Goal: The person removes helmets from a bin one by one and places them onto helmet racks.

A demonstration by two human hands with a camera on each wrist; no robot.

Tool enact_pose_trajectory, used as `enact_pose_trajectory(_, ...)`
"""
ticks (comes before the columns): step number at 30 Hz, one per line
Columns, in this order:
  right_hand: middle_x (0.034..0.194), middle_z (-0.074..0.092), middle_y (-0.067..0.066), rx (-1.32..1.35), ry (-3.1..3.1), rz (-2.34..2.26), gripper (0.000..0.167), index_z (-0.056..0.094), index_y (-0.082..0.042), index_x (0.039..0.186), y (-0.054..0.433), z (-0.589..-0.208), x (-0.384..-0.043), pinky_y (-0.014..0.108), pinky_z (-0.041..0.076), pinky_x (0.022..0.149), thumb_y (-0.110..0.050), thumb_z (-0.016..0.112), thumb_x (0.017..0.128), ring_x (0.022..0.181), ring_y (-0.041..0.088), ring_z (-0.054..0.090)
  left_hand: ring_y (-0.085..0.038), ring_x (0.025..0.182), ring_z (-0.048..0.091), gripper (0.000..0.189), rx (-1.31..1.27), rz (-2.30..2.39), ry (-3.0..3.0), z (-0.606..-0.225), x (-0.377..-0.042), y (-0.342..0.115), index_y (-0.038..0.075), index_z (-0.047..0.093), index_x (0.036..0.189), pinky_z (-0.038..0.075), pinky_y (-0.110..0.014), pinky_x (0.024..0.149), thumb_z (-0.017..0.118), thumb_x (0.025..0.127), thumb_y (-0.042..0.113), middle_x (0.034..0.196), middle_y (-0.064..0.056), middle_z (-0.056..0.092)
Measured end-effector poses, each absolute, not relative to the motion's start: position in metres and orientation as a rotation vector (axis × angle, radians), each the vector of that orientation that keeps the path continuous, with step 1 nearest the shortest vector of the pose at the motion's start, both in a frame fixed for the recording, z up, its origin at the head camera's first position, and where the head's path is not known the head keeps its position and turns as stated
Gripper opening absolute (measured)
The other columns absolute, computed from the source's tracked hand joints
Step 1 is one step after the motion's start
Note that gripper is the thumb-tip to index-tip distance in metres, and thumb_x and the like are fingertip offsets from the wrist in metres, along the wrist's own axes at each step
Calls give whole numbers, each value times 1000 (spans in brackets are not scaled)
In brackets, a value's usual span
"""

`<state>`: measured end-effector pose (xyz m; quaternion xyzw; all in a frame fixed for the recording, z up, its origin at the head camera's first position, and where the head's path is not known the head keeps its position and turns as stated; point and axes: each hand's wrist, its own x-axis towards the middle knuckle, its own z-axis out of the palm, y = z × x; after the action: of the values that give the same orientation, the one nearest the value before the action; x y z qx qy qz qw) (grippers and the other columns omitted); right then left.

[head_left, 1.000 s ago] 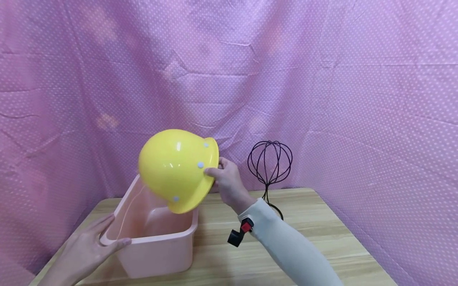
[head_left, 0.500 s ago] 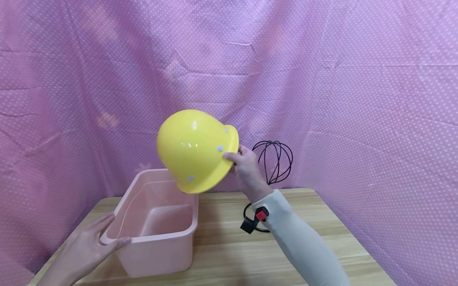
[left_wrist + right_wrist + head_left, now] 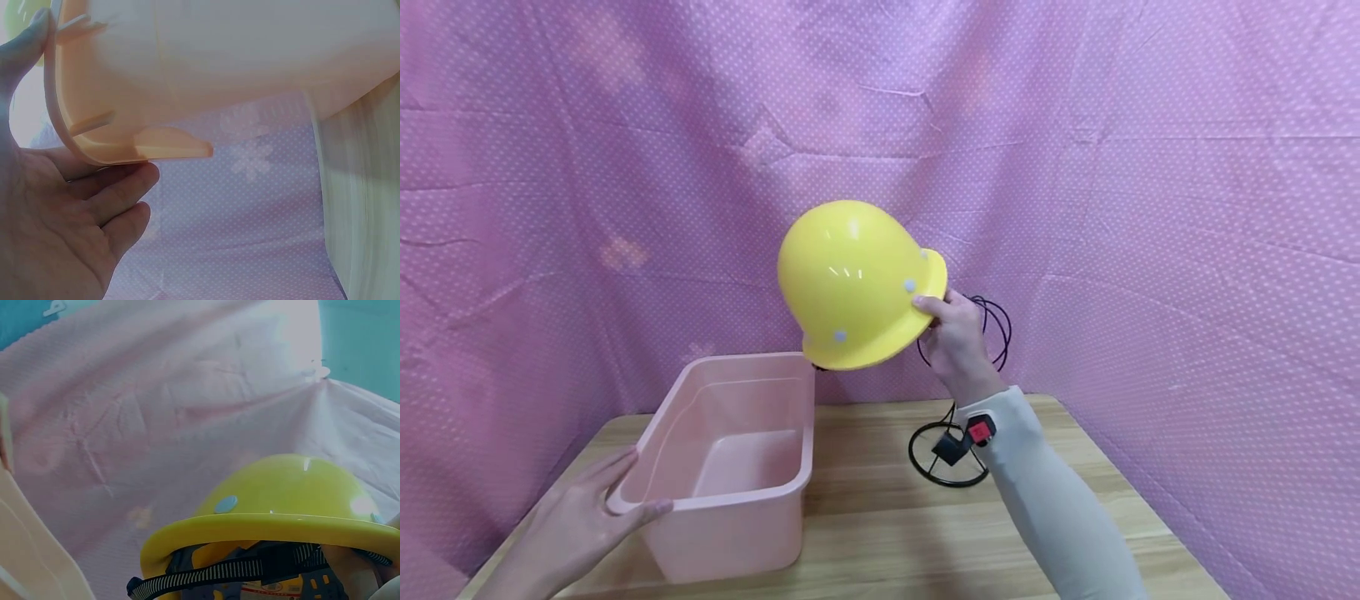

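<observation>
In the head view, my right hand (image 3: 958,337) holds a yellow hard hat (image 3: 853,283) by its brim, thumb on the outer side. The hat is tilted in the air, up and right of a pink plastic bin (image 3: 730,537). The right wrist view shows a black striped strap (image 3: 215,575) and suspension inside the hat (image 3: 287,487). My left hand (image 3: 576,517) grips the bin's near left corner. Its thumb lies along the front rim and its fingers sit at the left side; the left wrist view shows the fingertips (image 3: 147,178) under the rim.
Behind the right hand stands a black wire stand with a round base (image 3: 949,484) and a cage-like top, partly hidden. The wooden table (image 3: 880,533) carries the bin and the stand. Pink dotted cloth (image 3: 1150,250) surrounds the table's back and sides.
The hard hat has gone from over the bin up and to the right in my right hand, tilting more upright. The bin's inside now shows. My left hand stays at the bin's corner.
</observation>
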<state>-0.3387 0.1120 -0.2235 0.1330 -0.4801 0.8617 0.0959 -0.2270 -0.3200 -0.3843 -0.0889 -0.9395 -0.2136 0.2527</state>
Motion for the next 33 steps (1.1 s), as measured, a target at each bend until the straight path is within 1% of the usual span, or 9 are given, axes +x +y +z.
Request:
enact_pose_trajectory(3,96,75,1,382,-1375,2549,49,45,10,143,120,-222,-341,24,64,81,6,53,95,89,10,75,-58,126,52,89,-253,-590,-2543,-385,-228,-321,-9,52,141,42,-70,97,82,80,49,143,-31,55)
enact_pose_trajectory(5,94,75,1,383,-1336,2553,49,44,11,143,124,-221,-343,23,64,79,7,52,95,88,10,75,-57,126,52,89,-254,-589,-2546,-386,-228,-321,-8,52,142,41,-70,98,81,81,50,143,-31,55)
enact_pose_trajectory(14,105,72,3,352,-1167,2600,53,41,7,149,150,-221,-351,26,63,86,8,49,96,96,13,73,-60,127,49,91,-256,-591,-2589,-384,-227,-323,-9,49,144,41,-73,97,78,83,53,145,-32,53)
enact_pose_trajectory(19,104,75,4,293,-1059,2657,52,43,3,150,165,-226,-356,27,63,85,8,49,98,95,14,75,-60,127,50,91,-260,-578,-2589,-384,-227,-323,-9,50,143,43,-72,95,79,83,52,145,-33,53)
enact_pose_trajectory(23,100,76,3,238,-1002,2663,49,49,0,146,175,-231,-360,27,64,84,8,50,98,92,14,76,-58,126,52,89,-269,-563,-2563,-384,-227,-323,-10,52,141,43,-70,95,80,82,51,143,-33,54)
enact_pose_trajectory(26,98,76,4,194,-950,2674,45,52,0,141,181,-235,-362,27,64,83,8,51,97,91,14,76,-59,127,51,90,-272,-559,-2564,-383,-227,-323,-11,52,140,41,-71,97,79,82,52,143,-34,54)
enact_pose_trajectory(28,99,76,4,175,-905,2693,46,51,-1,142,185,-238,-363,27,64,83,9,52,97,91,15,76,-58,126,51,89,-271,-557,-2562,-383,-227,-323,-11,52,140,41,-71,97,79,82,52,142,-34,54)
enact_pose_trajectory(33,102,76,3,144,-847,2707,53,44,-1,149,194,-248,-365,25,63,86,8,52,97,94,13,75,-57,126,53,88,-269,-554,-2547,-384,-228,-322,-10,53,139,43,-68,96,81,81,50,141,-34,55)
